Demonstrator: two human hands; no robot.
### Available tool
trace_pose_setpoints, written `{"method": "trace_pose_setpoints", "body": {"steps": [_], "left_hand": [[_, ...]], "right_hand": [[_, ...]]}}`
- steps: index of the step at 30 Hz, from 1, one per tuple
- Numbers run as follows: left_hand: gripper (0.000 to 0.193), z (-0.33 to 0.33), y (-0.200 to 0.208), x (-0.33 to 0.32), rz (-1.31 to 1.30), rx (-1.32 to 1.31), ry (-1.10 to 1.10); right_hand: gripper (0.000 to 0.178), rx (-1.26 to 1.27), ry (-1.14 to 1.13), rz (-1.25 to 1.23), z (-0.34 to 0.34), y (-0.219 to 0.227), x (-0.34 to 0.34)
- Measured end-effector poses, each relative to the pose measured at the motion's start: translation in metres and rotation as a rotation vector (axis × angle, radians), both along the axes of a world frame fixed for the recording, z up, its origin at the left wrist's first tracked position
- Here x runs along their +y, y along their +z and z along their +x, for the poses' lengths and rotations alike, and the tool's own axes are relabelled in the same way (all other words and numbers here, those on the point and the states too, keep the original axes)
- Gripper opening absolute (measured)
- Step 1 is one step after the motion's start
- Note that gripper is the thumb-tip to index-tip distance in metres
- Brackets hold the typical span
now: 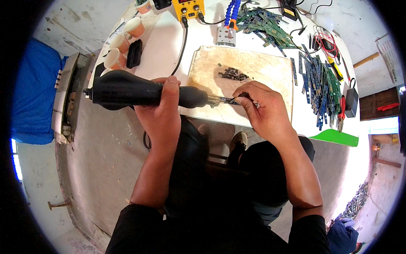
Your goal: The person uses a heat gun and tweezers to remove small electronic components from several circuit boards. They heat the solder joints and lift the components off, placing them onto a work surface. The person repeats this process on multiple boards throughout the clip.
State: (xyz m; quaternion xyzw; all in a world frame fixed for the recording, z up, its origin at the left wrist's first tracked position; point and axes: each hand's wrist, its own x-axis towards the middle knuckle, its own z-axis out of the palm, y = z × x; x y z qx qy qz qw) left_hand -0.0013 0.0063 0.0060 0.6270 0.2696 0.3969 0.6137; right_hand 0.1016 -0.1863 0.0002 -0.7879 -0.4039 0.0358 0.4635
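My left hand (160,112) is wrapped round the black handle of a hot air gun (122,91), held level over the table's near edge. Its brass-coloured metal nozzle (213,100) points right, towards my right hand (267,109). Between the thumb and fingers of that hand is a narrow circuit board strip (228,100), its left end right at the nozzle. My fingers hide the rest of the strip. Beyond both hands, small black chips (234,74) lie in a loose heap on a worn, stained work board (205,63).
Circuit board strips pile up at the back (264,27) and right (321,84). Red-handled pliers (341,112) and a black adapter (352,101) lie near the right edge. Paper cups (134,27) line the left side. A yellow control unit (189,9) stands behind, its cable (182,51) running forward.
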Motion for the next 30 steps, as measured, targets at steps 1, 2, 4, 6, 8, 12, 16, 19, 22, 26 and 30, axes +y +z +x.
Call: {"method": "trace_pose_setpoints", "body": {"steps": [1,2,4,6,8,12,16,19,22,26,30], "left_hand": [[0.012,0.0000,-0.0006,0.0005,0.005,-0.002,-0.002],[0.012,0.0000,-0.0015,0.0006,-0.001,-0.007,-0.002],[0.012,-0.0001,-0.0029,0.0004,-0.014,-0.018,-0.003],[0.011,-0.0002,-0.0028,0.0005,-0.026,-0.011,-0.003],[0.012,-0.0005,-0.0010,0.0002,-0.052,-0.008,-0.008],[0.012,-0.0004,-0.0001,0.0003,-0.052,-0.002,-0.011],[0.011,-0.0001,-0.0008,0.0006,-0.030,-0.006,-0.002],[0.011,0.0003,-0.0010,0.0004,-0.032,-0.005,-0.006],[0.012,0.0001,-0.0009,0.0008,-0.030,-0.001,-0.008],[0.013,-0.0003,-0.0013,0.0001,-0.027,-0.015,-0.018],[0.013,-0.0003,-0.0020,0.0005,-0.039,-0.025,-0.020]], "right_hand": [[0.007,0.005,0.000,-0.001,0.0000,-0.0002,-0.0001],[0.007,-0.002,0.000,-0.003,-0.0001,0.0001,0.0001],[0.007,-0.017,0.001,-0.008,-0.0004,0.0007,0.0003],[0.007,-0.033,0.014,0.002,-0.0001,0.0005,-0.0002],[0.007,-0.053,0.025,0.008,0.0003,0.0000,-0.0005],[0.007,-0.082,0.037,0.015,0.0007,-0.0002,-0.0003],[0.008,-0.079,0.036,0.015,-0.0010,0.0012,0.0002],[0.008,-0.093,0.042,0.013,-0.0008,0.0013,0.0002],[0.008,-0.085,0.048,0.017,0.0000,0.0005,-0.0005],[0.009,-0.095,0.041,0.011,0.0000,-0.0018,-0.0002],[0.011,-0.094,0.041,0.009,0.0002,-0.0019,-0.0003]]}}
